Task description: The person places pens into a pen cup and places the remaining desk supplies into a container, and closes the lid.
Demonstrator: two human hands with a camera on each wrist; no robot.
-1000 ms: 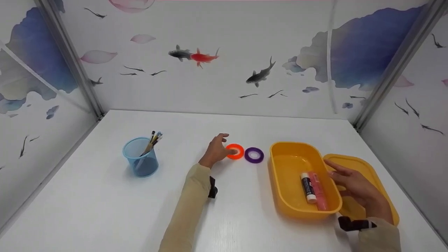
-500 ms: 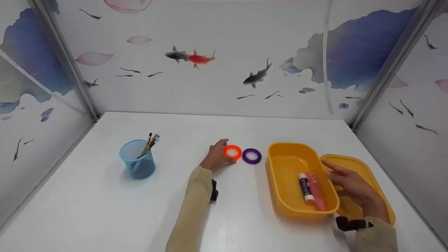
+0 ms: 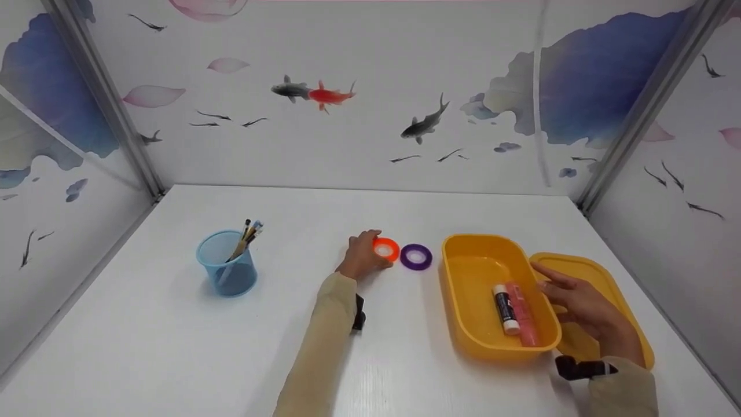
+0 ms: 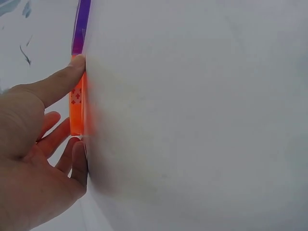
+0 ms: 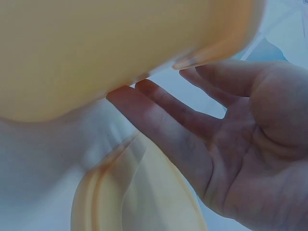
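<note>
My left hand (image 3: 362, 256) is around the near-left side of an orange tape roll (image 3: 396, 251) lying on the white table. In the left wrist view the thumb presses the orange roll (image 4: 76, 115) at one edge, with curled fingers at its other end. A purple tape roll (image 3: 428, 258) lies just right of it. My right hand (image 3: 593, 310) rests its extended fingertips against the right side of a yellow box (image 3: 503, 353). Inside the box lie a black-and-white glue stick (image 3: 506, 311) and a pink stick-shaped item (image 3: 523, 317), side by side.
Partly under my right hand, a yellow lid (image 3: 596, 272) lies on the table (image 3: 173, 347), right of the box. A blue mesh pen cup (image 3: 236, 278) with several paintbrushes (image 3: 248, 238) stands at the left. Printed wall panels (image 3: 347, 145) enclose the table's back and sides.
My left hand has closed in around the orange tape roll, its thumb moving from over the ring to the near edge. My right hand stays at the box. The view has shifted slightly.
</note>
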